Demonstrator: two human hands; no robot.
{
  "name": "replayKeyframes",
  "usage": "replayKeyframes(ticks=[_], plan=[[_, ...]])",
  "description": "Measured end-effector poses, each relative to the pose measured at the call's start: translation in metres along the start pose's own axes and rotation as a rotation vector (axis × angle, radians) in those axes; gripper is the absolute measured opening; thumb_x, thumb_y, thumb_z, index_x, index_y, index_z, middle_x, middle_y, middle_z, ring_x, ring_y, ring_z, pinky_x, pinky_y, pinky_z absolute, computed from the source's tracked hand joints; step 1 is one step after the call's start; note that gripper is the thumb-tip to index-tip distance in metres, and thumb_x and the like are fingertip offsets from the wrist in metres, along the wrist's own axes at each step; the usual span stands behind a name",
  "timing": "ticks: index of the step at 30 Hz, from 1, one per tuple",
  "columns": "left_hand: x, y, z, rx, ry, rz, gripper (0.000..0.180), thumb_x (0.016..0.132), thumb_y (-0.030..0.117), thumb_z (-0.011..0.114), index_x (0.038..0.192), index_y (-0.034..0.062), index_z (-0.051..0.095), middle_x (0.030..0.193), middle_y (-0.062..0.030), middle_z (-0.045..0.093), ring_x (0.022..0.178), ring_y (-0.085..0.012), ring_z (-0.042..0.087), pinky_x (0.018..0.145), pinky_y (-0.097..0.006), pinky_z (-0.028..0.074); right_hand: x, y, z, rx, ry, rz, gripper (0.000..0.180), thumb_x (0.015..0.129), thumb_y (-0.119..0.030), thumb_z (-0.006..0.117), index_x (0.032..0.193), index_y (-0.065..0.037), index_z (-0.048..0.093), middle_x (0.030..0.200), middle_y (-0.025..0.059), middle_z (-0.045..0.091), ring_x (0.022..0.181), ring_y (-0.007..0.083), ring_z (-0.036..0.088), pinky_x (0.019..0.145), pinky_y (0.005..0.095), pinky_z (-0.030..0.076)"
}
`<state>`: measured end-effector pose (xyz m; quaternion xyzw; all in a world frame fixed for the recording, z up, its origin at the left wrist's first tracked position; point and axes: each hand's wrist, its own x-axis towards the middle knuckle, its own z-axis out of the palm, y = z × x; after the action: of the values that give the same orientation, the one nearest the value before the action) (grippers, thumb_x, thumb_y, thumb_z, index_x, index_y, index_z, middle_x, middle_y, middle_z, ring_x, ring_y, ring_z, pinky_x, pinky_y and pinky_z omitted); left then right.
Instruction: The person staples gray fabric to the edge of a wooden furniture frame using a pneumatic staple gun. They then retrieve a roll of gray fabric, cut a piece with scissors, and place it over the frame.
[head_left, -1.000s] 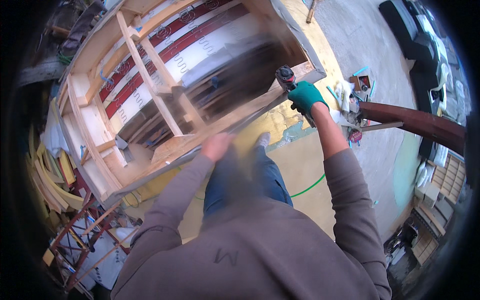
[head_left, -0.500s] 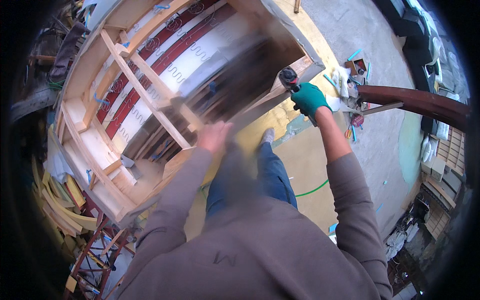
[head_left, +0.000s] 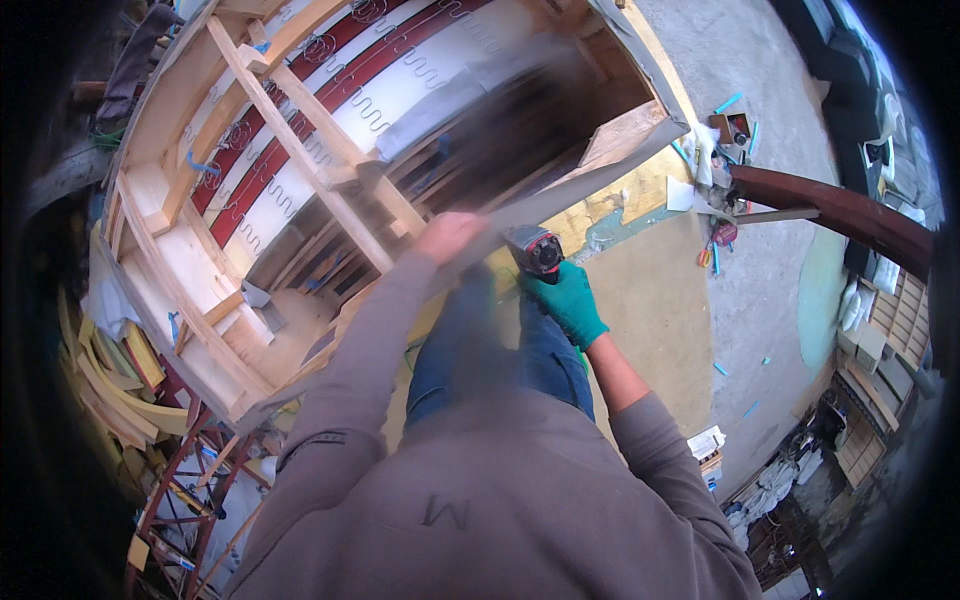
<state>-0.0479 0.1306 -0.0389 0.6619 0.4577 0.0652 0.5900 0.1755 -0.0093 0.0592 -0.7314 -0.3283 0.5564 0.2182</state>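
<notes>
"Fingers?"
"I see the right hand [head_left: 567,305] clamped around a power tool [head_left: 537,252], mid-frame. The left hand [head_left: 448,238] blurs beside grey fabric [head_left: 580,194]; I can't tell its grip."
"Beyond?"
"A wooden frame [head_left: 302,150], upper left."

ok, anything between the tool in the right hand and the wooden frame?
Just the grey fabric along the near edge of the wooden frame. The left hand is at that edge, left of the power tool in the right hand. Can't tell if tool and fabric touch.
</notes>
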Motion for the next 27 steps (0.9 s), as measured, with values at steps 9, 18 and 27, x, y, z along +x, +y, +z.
replayKeyframes(ticks=[9, 18, 27], plan=[[0.003, -0.003, -0.001, 0.05, -0.019, 0.027, 0.063, 0.104, 0.062, 0.05, 0.102, 0.004, 0.074, 0.094, -0.0193, 0.073, 0.093, -0.0356, 0.07, 0.084, -0.043, 0.052, -0.003, -0.007, 0.025, -0.077, 0.128, -0.193, 0.029, 0.09, -0.029, 0.077, 0.092, 0.001, 0.075, 0.075, 0.0158, 0.074, 0.066, 0.0207, 0.072, 0.061, 0.0384, 0.053], [0.001, 0.0, -0.003, 0.027, -0.041, 0.005, 0.064, 0.103, 0.063, 0.051, 0.1, 0.0032, 0.073, 0.094, -0.0183, 0.074, 0.091, -0.0337, 0.07, 0.083, -0.043, 0.052, -0.011, -0.002, 0.054, -0.275, 0.044, -0.267, 0.028, 0.093, -0.021, 0.065, 0.117, -0.009, 0.073, 0.096, 0.0215, 0.075, 0.089, 0.0408, 0.073, 0.081, 0.0494, 0.056], [-0.006, 0.034, -0.006, 0.38, 0.024, 0.027, 0.048, 0.103, 0.048, 0.059, 0.087, 0.004, 0.064, 0.082, -0.0166, 0.064, 0.084, -0.0394, 0.064, 0.076, -0.047, 0.049, -0.048, 0.006, -0.039, -0.263, 0.03, -0.143, 0.032, 0.093, -0.028, 0.069, 0.117, -0.007, 0.073, 0.097, 0.0189, 0.075, 0.089, 0.0344, 0.073, 0.081, 0.0441, 0.056]])
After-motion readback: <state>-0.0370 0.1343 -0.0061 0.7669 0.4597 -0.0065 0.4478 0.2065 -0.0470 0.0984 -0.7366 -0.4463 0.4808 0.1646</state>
